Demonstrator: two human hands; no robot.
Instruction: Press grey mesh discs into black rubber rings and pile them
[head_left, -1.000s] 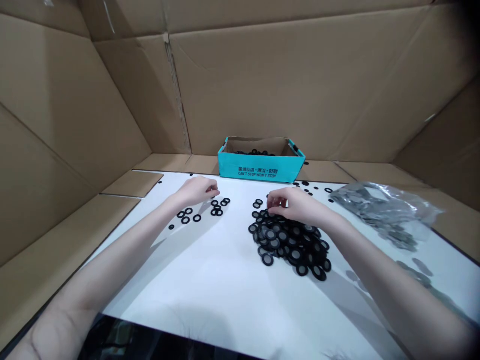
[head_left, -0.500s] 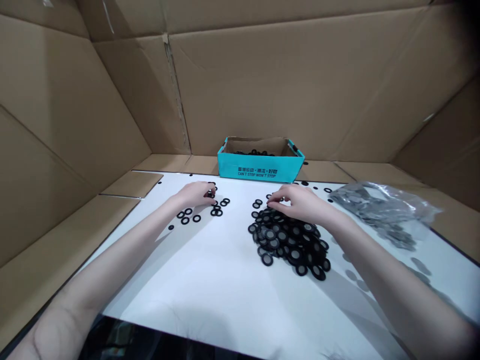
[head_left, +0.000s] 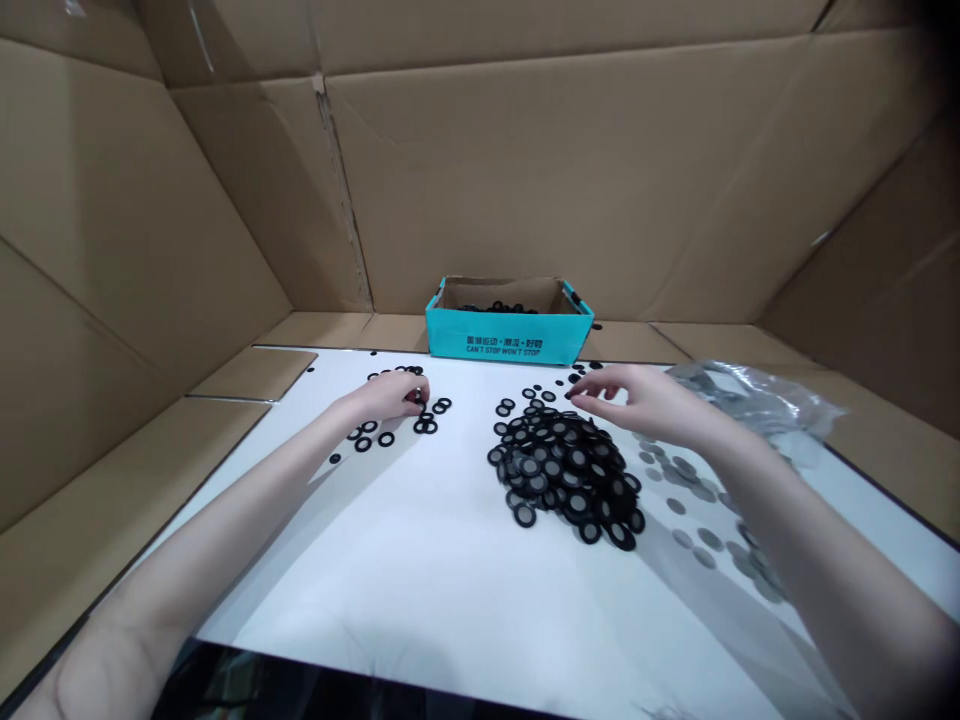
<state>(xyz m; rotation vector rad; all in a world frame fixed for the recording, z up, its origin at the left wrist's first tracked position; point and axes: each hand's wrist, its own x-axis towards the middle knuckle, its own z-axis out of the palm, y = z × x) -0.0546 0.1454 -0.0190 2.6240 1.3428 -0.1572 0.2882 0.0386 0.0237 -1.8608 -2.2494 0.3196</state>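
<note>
My left hand (head_left: 391, 396) is at the left among loose black rings (head_left: 386, 439), its fingers pinched together on what looks like one black ring (head_left: 418, 395), partly hidden by the fingers. Just behind the right side of a heap of black rings with grey centres (head_left: 551, 468) is my right hand (head_left: 634, 397). Its thumb and fingertips close on a small black disc (head_left: 568, 394), apart from the heap.
A turquoise cardboard box (head_left: 510, 338) with black pieces inside stands at the back. At the right lies a clear plastic bag (head_left: 750, 395), with grey discs (head_left: 709, 540) scattered in front. Small black discs (head_left: 574, 379) lie behind the heap. Cardboard walls (head_left: 525, 180) surround the white table (head_left: 390, 560).
My right hand has drawn away from the heap, to the right and back, with a small black disc at its fingertips. My left hand has come down slightly to the rings. The view has shifted slightly.
</note>
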